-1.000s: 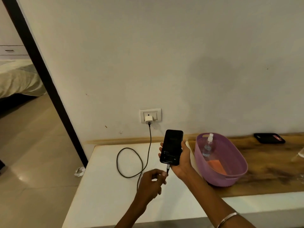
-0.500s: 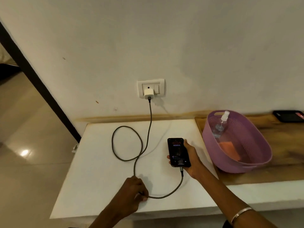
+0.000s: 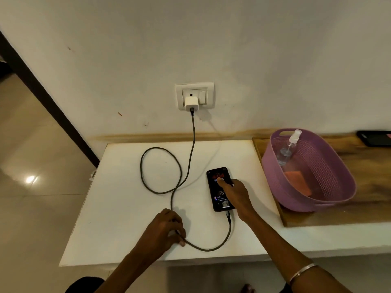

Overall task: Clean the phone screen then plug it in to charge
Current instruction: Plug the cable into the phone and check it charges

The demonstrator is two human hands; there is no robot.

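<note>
The black phone point(image 3: 214, 192) lies flat on the white table point(image 3: 127, 218) with its screen lit. A dark braided cable point(image 3: 191, 149) is plugged into its bottom end and loops up to the white charger point(image 3: 191, 104) in the wall socket point(image 3: 208, 87). My right hand point(image 3: 234, 197) is on the phone's right side, a fingertip touching the screen. My left hand point(image 3: 165, 229) is closed on the cable near the table's front edge.
A purple basket point(image 3: 275, 182) on the wooden board point(image 3: 370, 187) to the right holds a spray bottle point(image 3: 287, 149) and an orange cloth point(image 3: 297, 181). Another black phone point(image 3: 374, 138) lies at the far right by the wall. Tiled floor is to the left.
The phone went from upright in my right hand down onto the table, with the cable now plugged in and the screen lit. My left hand slid back along the cable.
</note>
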